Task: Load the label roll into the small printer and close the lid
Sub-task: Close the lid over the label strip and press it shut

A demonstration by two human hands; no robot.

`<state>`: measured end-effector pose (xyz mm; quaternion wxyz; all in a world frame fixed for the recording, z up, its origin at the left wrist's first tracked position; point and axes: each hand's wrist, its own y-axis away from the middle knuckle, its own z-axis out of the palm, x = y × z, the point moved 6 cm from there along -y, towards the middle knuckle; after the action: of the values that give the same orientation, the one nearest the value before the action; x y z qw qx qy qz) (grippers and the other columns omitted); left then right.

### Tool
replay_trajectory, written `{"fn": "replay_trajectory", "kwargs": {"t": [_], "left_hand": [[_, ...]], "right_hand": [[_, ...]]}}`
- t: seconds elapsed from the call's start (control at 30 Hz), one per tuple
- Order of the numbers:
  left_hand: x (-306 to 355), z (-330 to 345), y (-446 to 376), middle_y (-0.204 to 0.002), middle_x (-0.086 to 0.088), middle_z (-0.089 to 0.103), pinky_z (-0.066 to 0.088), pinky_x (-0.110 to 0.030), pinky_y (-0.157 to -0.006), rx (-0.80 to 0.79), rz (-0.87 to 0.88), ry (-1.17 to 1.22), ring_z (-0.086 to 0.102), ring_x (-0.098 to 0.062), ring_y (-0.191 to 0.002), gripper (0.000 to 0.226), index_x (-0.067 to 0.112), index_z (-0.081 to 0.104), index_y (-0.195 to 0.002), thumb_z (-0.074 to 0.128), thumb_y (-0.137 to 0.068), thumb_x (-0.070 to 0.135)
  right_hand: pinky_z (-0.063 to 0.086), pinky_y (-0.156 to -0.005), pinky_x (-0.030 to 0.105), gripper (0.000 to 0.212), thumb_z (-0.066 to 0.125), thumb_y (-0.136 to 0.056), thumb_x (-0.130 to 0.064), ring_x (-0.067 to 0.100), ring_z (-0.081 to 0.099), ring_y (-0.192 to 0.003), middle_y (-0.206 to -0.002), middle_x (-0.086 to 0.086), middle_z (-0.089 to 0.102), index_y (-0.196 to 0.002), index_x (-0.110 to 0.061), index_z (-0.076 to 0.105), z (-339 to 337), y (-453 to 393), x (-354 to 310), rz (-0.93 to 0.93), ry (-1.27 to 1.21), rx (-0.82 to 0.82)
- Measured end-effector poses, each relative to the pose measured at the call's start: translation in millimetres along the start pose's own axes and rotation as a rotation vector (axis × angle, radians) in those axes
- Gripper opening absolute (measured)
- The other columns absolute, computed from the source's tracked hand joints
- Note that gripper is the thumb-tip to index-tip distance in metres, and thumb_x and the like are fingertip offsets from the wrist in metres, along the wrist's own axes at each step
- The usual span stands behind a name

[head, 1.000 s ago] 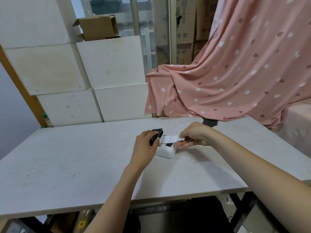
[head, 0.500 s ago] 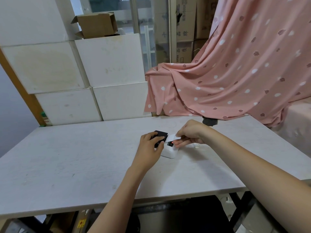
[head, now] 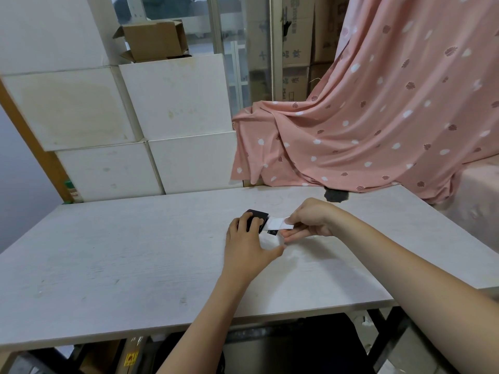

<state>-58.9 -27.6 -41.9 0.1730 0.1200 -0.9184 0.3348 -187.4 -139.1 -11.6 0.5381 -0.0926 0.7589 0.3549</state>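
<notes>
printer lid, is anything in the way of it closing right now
Yes. The label strip runs out across the printer opening to the right hand, which pinches its end. The left hand rests on the printer with its fingers on the raised black lid. The strip lies in the lid's closing path.

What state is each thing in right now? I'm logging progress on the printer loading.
printer: on the table, steadied by the left hand.
lid: open, tilted up.
label strip: drawn out, pinched by the right hand.
cardboard box: flaps open, atop the white boxes.
</notes>
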Motion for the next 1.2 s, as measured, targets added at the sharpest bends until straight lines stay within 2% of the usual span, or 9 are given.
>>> {"fn": "replay_trajectory", "kwargs": {"t": [0.27,0.47,0.53,0.67,0.83,0.93,1.0,1.13,1.2], "left_hand": [[-0.3,5.3,0.1,-0.127,0.003,0.056,0.046,-0.038,-0.094,0.018,0.009,-0.063,0.049,-0.023,-0.113,0.060,0.021,0.061,-0.110,0.063,-0.069,0.064],[-9.8,5.8,-1.4,-0.129,0.006,0.052,0.042,-0.038,-0.101,-0.072,0.058,0.005,0.045,-0.020,-0.117,0.067,0.022,0.057,-0.116,0.068,-0.061,0.057],[-13.5,3.0,-3.0,-0.128,0.007,0.051,0.040,-0.038,-0.103,-0.108,0.074,0.041,0.042,-0.018,-0.120,0.066,0.021,0.056,-0.117,0.071,-0.061,0.053],[-26.9,-2.1,-5.9,-0.132,0.014,0.042,0.037,-0.030,-0.106,-0.270,0.045,0.188,0.036,-0.009,-0.128,0.066,0.027,0.052,-0.124,0.075,-0.065,0.045],[-33.0,-11.4,-9.6,-0.135,0.020,0.040,0.035,-0.022,-0.102,-0.343,0.050,0.242,0.036,-0.004,-0.131,0.068,0.029,0.051,-0.127,0.078,-0.065,0.037],[-42.9,-10.1,-12.7,-0.139,0.021,0.041,0.038,-0.031,-0.108,-0.407,0.005,0.281,0.034,-0.006,-0.138,0.075,0.030,0.047,-0.132,0.077,-0.063,0.034],[-52.5,-10.6,-15.7,-0.145,0.026,0.039,0.033,-0.031,-0.114,-0.473,-0.033,0.302,0.022,-0.003,-0.146,0.079,0.032,0.045,-0.138,0.075,-0.065,0.030],[-63.3,-19.4,-21.5,-0.152,0.032,0.023,0.034,-0.018,-0.102,-0.557,-0.078,0.383,0.030,0.008,-0.138,0.072,0.041,0.050,-0.130,0.075,-0.066,0.018],[-64.8,-19.4,-22.0,-0.155,0.031,0.014,0.035,-0.019,-0.098,-0.579,-0.095,0.411,0.031,0.009,-0.136,0.071,0.046,0.051,-0.125,0.075,-0.065,0.016]], "right_hand": [[0.065,-0.063,0.045,0.025,0.056,-0.100,0.003,0.030,0.075,-0.063,-0.085,0.031,0.070,-0.118,0.021,0.054,-0.7,-0.8,6.5,0.020,0.035,-0.001],[0.064,-0.075,0.044,0.037,0.053,-0.105,-0.020,0.031,0.074,-0.068,-0.080,0.024,0.075,-0.094,0.014,0.063,-4.8,-0.3,8.7,0.045,0.131,-0.025],[0.065,-0.072,0.041,0.043,0.051,-0.106,-0.026,0.028,0.074,-0.064,-0.079,0.021,0.076,-0.091,0.011,0.066,-7.8,-2.3,8.8,0.034,0.186,-0.019],[0.064,-0.063,0.034,0.036,0.054,-0.104,-0.028,0.026,0.068,-0.066,-0.092,0.018,0.074,-0.105,0.006,0.066,-15.5,-16.5,0.9,-0.130,0.242,0.110],[0.064,-0.076,0.039,0.039,0.054,-0.104,-0.033,0.030,0.070,-0.079,-0.115,0.023,0.067,-0.121,0.001,0.060,9.3,-33.4,1.1,-0.095,0.138,0.052],[0.061,-0.062,0.034,0.045,0.053,-0.104,-0.038,0.028,0.065,-0.076,-0.105,0.017,0.068,-0.124,0.002,0.059,24.9,-38.0,0.8,-0.010,0.153,0.034],[0.060,-0.056,0.032,0.051,0.052,-0.102,-0.043,0.026,0.058,-0.073,-0.095,0.014,0.063,-0.123,0.002,0.060,32.1,-40.7,-0.2,0.036,0.175,0.034],[0.063,-0.078,0.040,0.057,0.052,-0.100,-0.053,0.029,0.064,-0.073,-0.092,0.014,0.066,-0.110,0.002,0.062,46.5,-45.9,-6.4,0.073,0.258,0.037],[0.059,-0.083,0.040,0.056,0.053,-0.098,-0.057,0.031,0.064,-0.079,-0.093,0.015,0.066,-0.096,-0.001,0.060,51.2,-48.4,-8.6,0.093,0.294,0.035]]}}
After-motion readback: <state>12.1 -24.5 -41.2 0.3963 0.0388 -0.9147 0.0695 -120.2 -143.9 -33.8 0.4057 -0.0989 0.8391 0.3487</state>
